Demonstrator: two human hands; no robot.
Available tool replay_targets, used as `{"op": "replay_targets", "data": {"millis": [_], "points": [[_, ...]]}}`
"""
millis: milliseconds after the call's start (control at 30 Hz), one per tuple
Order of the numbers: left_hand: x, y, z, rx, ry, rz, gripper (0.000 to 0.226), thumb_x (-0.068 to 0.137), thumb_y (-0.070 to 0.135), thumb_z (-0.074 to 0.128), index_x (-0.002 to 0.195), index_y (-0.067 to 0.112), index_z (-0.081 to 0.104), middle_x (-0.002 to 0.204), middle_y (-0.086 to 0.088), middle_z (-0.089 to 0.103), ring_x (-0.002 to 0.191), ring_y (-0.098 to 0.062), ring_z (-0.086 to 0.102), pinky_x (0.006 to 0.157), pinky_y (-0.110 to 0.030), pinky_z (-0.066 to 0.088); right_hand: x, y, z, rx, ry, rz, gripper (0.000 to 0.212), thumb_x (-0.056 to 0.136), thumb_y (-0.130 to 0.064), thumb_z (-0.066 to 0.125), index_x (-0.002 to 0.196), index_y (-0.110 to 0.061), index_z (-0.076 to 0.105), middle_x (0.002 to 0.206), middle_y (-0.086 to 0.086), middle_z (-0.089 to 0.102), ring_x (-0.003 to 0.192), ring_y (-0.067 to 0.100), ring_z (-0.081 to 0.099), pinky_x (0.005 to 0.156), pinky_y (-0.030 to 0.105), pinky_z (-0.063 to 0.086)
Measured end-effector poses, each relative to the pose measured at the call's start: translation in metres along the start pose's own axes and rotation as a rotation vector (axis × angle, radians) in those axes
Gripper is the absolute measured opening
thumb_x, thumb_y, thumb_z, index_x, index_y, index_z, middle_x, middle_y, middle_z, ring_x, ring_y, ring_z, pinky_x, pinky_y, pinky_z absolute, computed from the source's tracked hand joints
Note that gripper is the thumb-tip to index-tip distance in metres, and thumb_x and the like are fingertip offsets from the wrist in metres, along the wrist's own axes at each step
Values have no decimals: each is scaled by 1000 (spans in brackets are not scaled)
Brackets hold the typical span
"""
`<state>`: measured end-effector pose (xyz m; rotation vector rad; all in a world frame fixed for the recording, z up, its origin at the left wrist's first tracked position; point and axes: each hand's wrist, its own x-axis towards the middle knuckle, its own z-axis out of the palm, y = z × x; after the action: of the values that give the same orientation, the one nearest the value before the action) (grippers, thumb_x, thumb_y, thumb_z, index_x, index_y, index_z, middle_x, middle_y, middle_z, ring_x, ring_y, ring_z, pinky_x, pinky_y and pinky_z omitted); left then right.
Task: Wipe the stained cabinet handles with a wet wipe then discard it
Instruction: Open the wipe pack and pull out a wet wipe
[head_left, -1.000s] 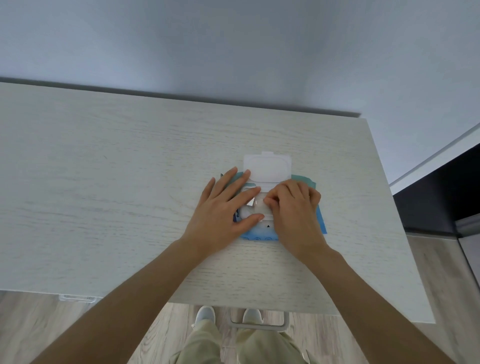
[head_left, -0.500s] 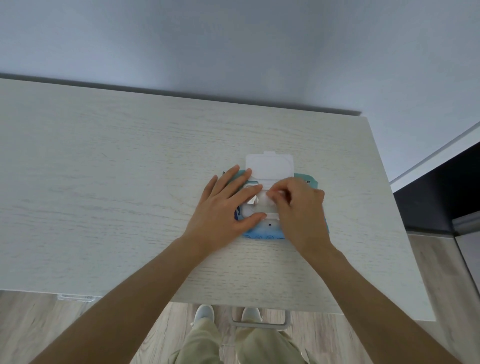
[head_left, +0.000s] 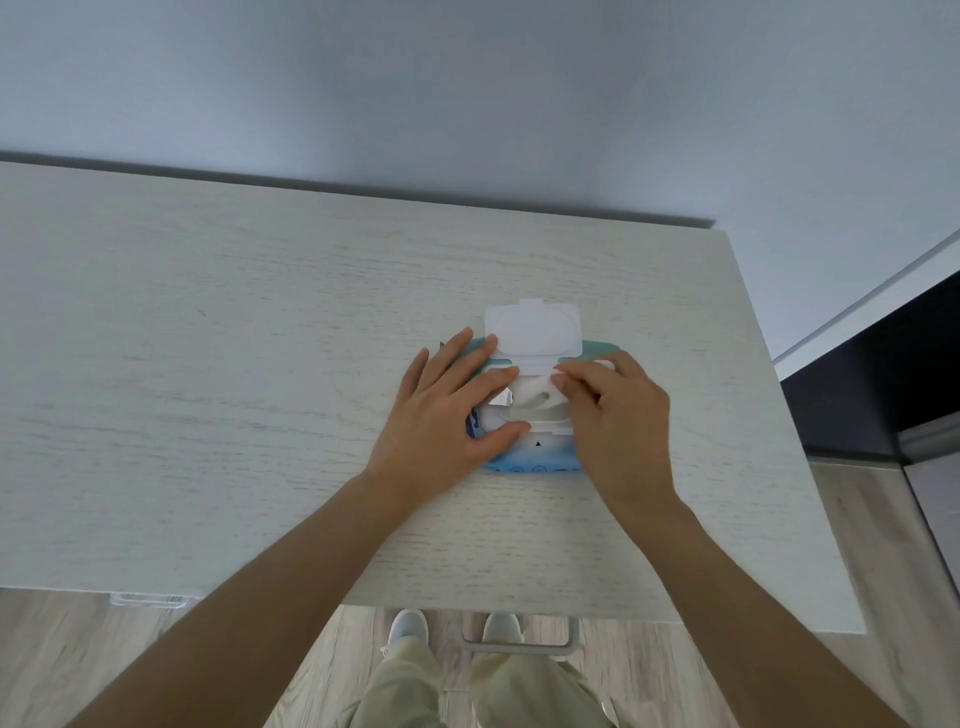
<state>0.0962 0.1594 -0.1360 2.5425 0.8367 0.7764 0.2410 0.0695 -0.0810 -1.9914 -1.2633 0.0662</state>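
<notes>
Pale wood cabinet top (head_left: 208, 389) — grey wall (head_left: 467, 93) behind.

pale wood cabinet top (head_left: 208, 364); wet wipe pack (head_left: 540, 457) flat on it, lid open.

The left hand (head_left: 447, 410) lies across the wipes pack (head_left: 535, 457), so the pack's left half is out of sight, and the right hand (head_left: 613, 410) blocks its right side. The print along the pack's blue lower edge is too small to read. The wet wipe (head_left: 535, 397) shows only partly at the opening, its end lost under the right fingertips (head_left: 563, 382). The bench (head_left: 208, 389) runs off the left edge. Below its front edge, a cabinet handle (head_left: 519, 642) peeks out, stains impossible to judge. Both forearms leave the bottom edge.
</notes>
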Motion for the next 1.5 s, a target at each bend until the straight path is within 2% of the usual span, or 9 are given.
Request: {"op": "replay_targets", "data": {"millis": [267,467,700,833,933,1133,1233,1367,1500], "points": [[1,1,0,-17,0,3,57,84,56,48,127,21,61,146,-1,44,143,-17,23,112,-54,27,-5,-8,21,-41,-64,-33,18,84,-16,68,100,-7,70,99,11,56,90,18,48,79,28,45],[1,2,-1,-8,2,-1,58,83,58,48,126,21,61,146,0,44,143,-15,21,115,-48,20,-3,-1,7,31,35,112,12,91,-7,57,93,-2,68,91,-1,51,80,9,49,72,-2,34],[1,2,0,-9,9,8,56,83,57,50,124,21,62,145,-1,45,142,-17,24,114,-52,24,-7,-4,15,-3,-50,-57,20,85,-17,65,103,-9,70,101,11,57,89,15,49,77,25,45],[0,2,0,11,16,16,57,83,58,48,124,20,62,144,-2,46,142,-17,24,113,-54,24,-6,-1,6,-30,-26,-128,4,77,-1,70,80,-1,72,80,7,58,68,8,53,73,0,38],[1,2,-1,4,20,13,57,83,58,48,123,21,62,145,-1,46,142,-16,23,114,-53,22,-4,3,-5,51,43,162,8,88,-10,63,88,-6,71,89,0,52,78,15,57,68,-4,35],[2,2,1,13,30,19,56,82,59,49,121,21,64,143,-1,48,141,-16,25,113,-54,22,-13,-5,9,-79,-49,140,25,84,-38,64,97,-18,68,102,-2,47,96,15,50,81,26,45],[2,1,1,41,33,28,56,82,59,49,120,20,65,143,-1,47,141,-16,25,113,-56,22,-10,-9,10,-52,-45,131,17,87,-25,64,90,-9,69,93,0,48,82,14,53,72,8,39],[2,2,0,71,8,27,57,83,59,47,119,19,65,142,-3,49,139,-19,28,112,-59,22,4,7,-26,85,342,458,21,90,-27,61,93,-8,69,97,10,62,76,12,51,62,6,33],[1,8,-8,2,-21,19,70,86,57,49,141,15,43,147,-6,42,139,-16,25,119,-43,11,-12,13,-35,103,154,492,11,88,-31,63,85,-21,62,95,4,62,71,4,52,61,-2,36]]}}
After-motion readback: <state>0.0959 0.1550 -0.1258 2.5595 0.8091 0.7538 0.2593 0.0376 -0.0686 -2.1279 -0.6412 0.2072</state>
